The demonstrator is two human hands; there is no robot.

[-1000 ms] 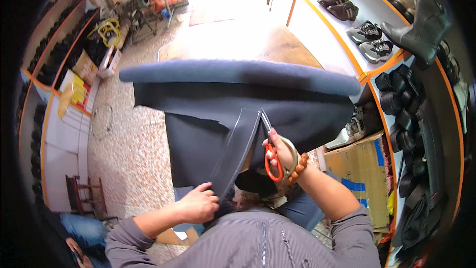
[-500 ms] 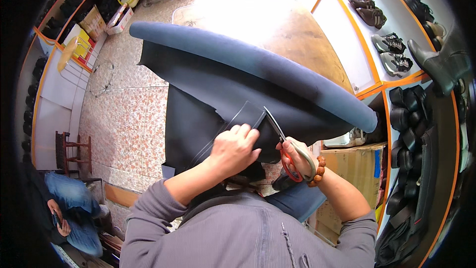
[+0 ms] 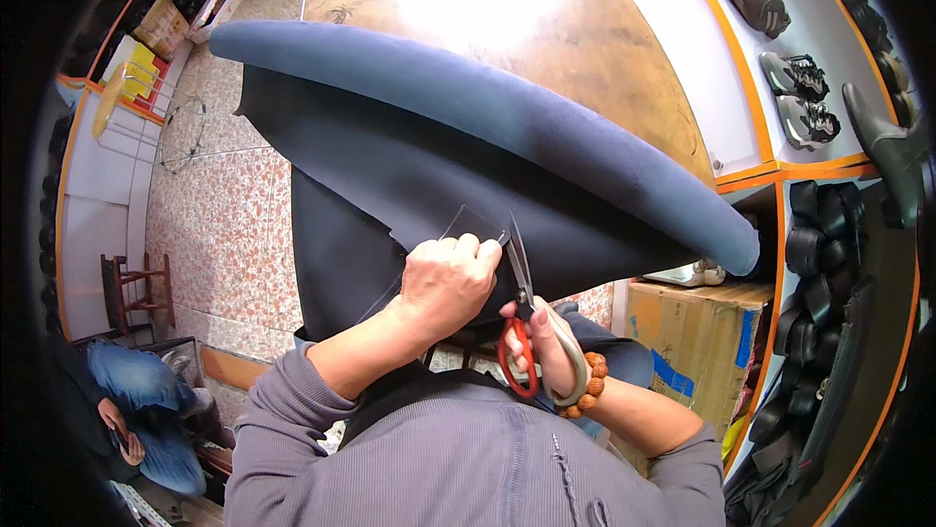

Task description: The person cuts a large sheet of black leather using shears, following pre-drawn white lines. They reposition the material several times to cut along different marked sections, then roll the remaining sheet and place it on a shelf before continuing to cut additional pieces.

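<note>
A large black sheet (image 3: 380,142), leather-like, lies over the table and hangs toward me, its far part rolled into a long blue-grey roll (image 3: 468,103). Thin pale lines mark out a narrow strip on the sheet. My left hand (image 3: 444,278) is closed, pinching the sheet's near edge over those lines. Just to its right, my right hand (image 3: 551,347) has its fingers through the handles of a pair of scissors (image 3: 521,259), one handle red and the other greyish. The blades point away from me beside the sheet's edge; how far apart they are is hard to see.
The wooden table (image 3: 585,39) stands beyond the roll. At right are shelves with shoes (image 3: 795,78), a boot (image 3: 887,142) and a cardboard box (image 3: 682,342). A seated person (image 3: 146,410) is at lower left, near a small wooden stool (image 3: 136,288).
My right hand and the scissors have moved left and nearer to me, and the blades now point more directly away. My left hand has shifted slightly left, still gripping the sheet.
</note>
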